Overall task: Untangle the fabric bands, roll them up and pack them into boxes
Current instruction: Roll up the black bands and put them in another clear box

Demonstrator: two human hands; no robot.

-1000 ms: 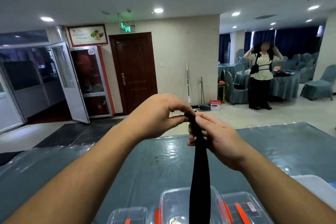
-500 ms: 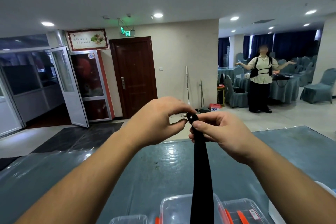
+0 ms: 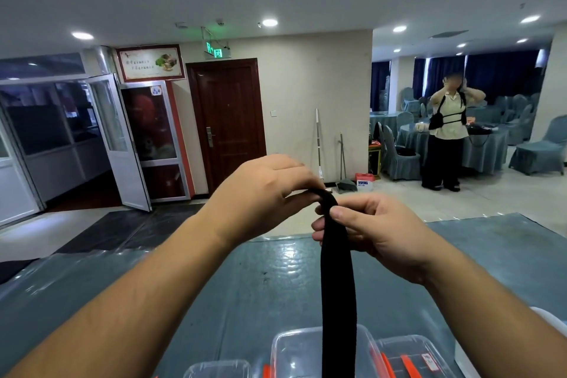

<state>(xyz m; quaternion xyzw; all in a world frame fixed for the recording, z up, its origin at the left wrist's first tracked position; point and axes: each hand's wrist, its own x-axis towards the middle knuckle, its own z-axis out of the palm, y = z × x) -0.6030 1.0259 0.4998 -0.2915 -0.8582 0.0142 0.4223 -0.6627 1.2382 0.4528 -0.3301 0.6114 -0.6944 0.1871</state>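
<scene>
Black fabric band (image 3: 337, 285) hangs straight down from the two hands, held up in the air above the table (image 3: 245, 285), and its lower part goes out of the bottom of the picture in front of the boxes. Its top end is curled over into a small, tight beginning of a roll, which sits between the fingertips of both hands.

The left hand (image 3: 264, 193) pinches this curled end from the left side, with thumb and fingers bent around it. The right hand (image 3: 371, 227) grasps the band just under the curl; the thumb presses on the front of the strip and the other fingers are folded behind it.

I judge that the untangling of this band is finished, because it hangs flat with no knot or twist, and that the rolling step has only begun. Most of the length is not yet wound. The next move calls for turning the little core with the fingertips while the free strip feeds upward, with the edges kept in line so that the roll does not become a cone.

Below, near the person, stand clear plastic boxes (image 3: 306, 353) with orange clasps on the blue-grey table. What lies in them I cannot tell. Far behind, in the hall, another person (image 3: 445, 138) stands beside covered tables and chairs.
</scene>
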